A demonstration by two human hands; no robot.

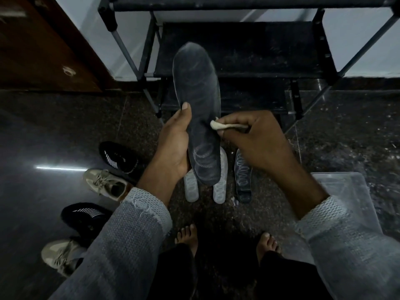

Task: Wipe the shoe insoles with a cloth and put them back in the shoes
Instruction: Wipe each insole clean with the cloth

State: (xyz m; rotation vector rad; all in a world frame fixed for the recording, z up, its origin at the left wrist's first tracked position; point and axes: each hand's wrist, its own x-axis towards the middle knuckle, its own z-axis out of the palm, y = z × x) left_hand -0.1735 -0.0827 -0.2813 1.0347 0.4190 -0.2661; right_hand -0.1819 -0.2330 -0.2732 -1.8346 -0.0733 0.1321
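Left hand (175, 146) grips dark insole (198, 109) upright by its heel end, above the floor in front of the shoe rack (244, 48); right hand (259, 137) pinches small cloth (218, 126) against insole's right edge; wiping step underway; three other insoles (243, 180) lie on floor below; shoes (121, 158) wait at left; next likely needs cloth strokes up the surface, then reinsertion.

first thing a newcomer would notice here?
The dark insole held up at centre frame: the left hand grips its heel end while the right hand pinches a pale cloth against its edge. Three more insoles lie on the floor below, and four shoes line up at left.
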